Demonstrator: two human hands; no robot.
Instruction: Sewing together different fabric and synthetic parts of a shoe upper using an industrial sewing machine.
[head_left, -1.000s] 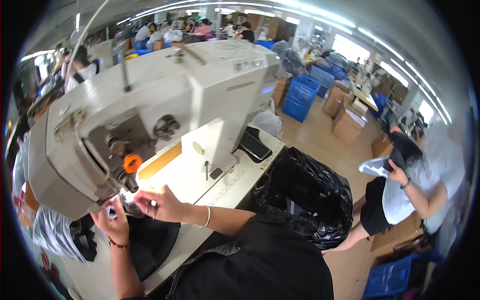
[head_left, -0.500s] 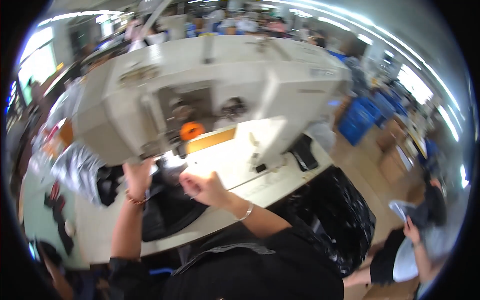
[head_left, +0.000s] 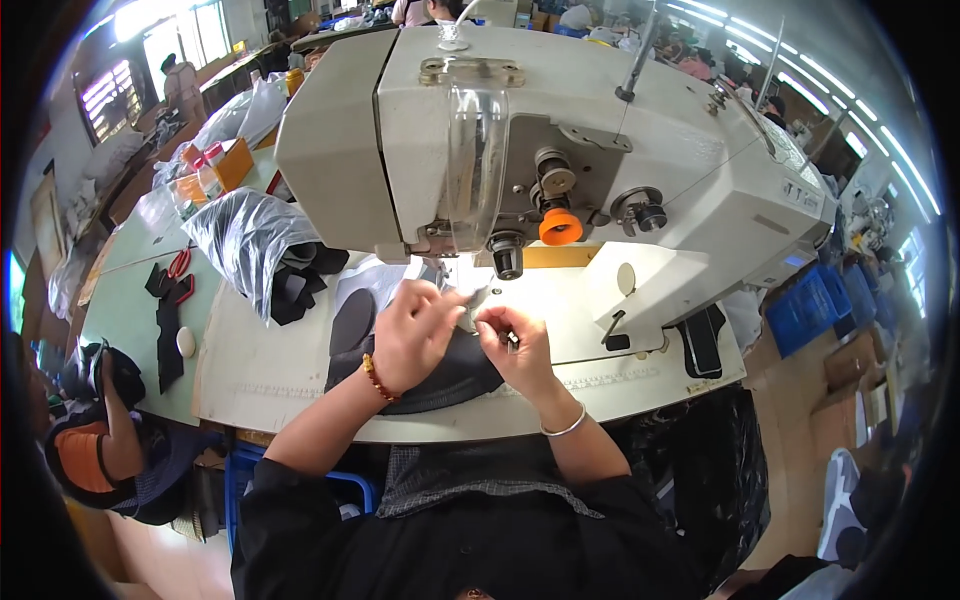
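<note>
Both my hands are raised close together in front of the needle area of a large cream sewing machine (head_left: pixel 690 130). My left hand (head_left: pixel 412 338) has its fingers curled, and a small greyish blurred thing (head_left: pixel 474 298) shows at its fingertips. Thumb and fingers of my right hand (head_left: pixel 522 355) are pinched together; a small dark, shiny bit shows between them, too little to name. Beneath the hands lies a black fabric piece (head_left: pixel 450 378) with a curved edge, partly covered by my left hand and wrist. A dark oval patch (head_left: pixel 352 318) lies beside it on the left.
An open plastic bag (head_left: pixel 245 240) of black cut pieces lies left of the machine. Red-handled scissors (head_left: pixel 180 263) and a black strip rest on the green table (head_left: pixel 120 325). A black piece (head_left: pixel 702 342) lies at the right. Another person sits at the left.
My view has shifted, so the machine's front shows nearer and sharper. My left hand has come away from under the machine head, toward my right hand, over the black fabric.
</note>
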